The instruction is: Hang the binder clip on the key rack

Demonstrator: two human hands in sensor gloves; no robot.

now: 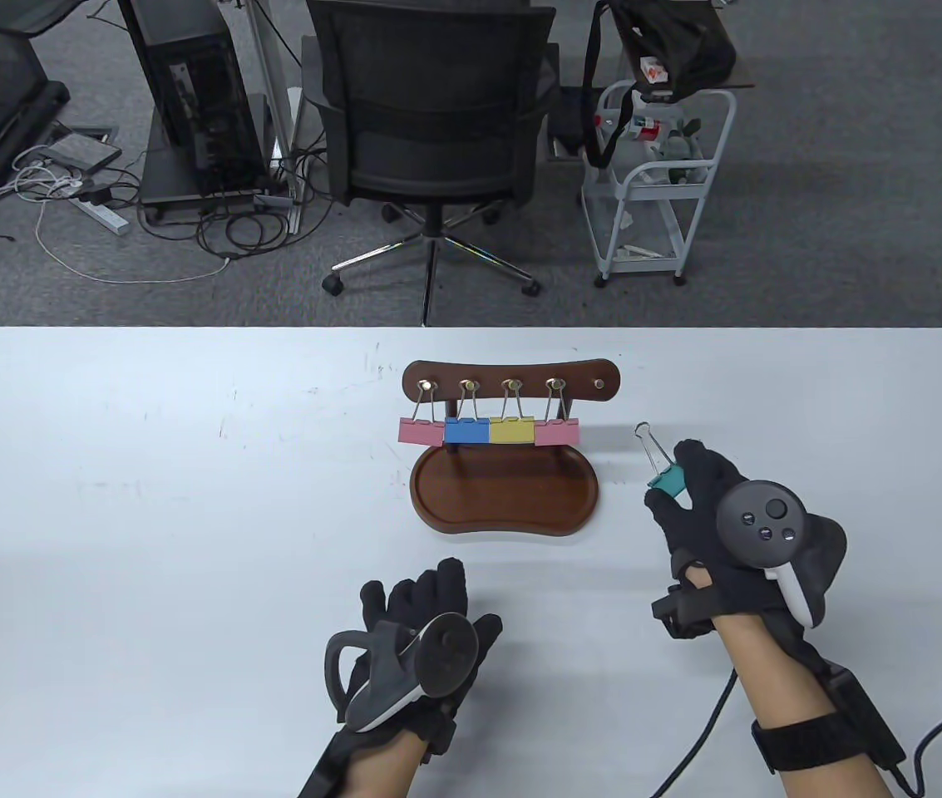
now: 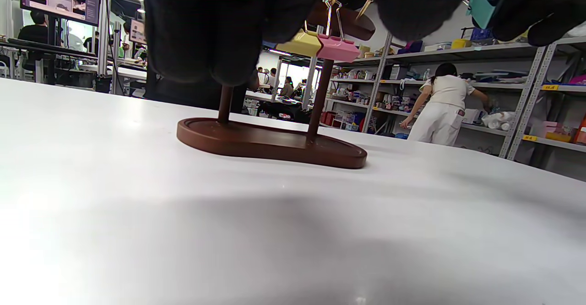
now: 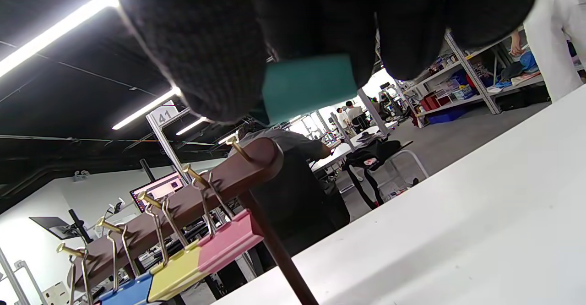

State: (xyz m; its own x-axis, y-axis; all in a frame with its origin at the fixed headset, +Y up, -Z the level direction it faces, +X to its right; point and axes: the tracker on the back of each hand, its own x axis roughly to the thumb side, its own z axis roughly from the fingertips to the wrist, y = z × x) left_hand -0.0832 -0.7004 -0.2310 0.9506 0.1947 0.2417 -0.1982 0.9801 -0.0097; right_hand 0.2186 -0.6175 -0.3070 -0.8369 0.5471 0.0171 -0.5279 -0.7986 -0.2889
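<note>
White matte tabletop (image 1: 188, 499) bearing a dark-brown polished wooden key rack (image 1: 512, 381) with kidney-shaped tray base and five brass pegs; four carry pink, blue, yellow and pink clips, the rightmost peg (image 1: 599, 384) bare. Left hand (image 1: 421, 632) rests idle, fingers loosely apart, holding nothing. Right hand (image 1: 707, 507) pinches the teal steel binder clip (image 1: 668, 480), held right of the rack, wire loop (image 1: 649, 445) uppermost: judged light, rigid, slippery; best gripped by the body.
</note>
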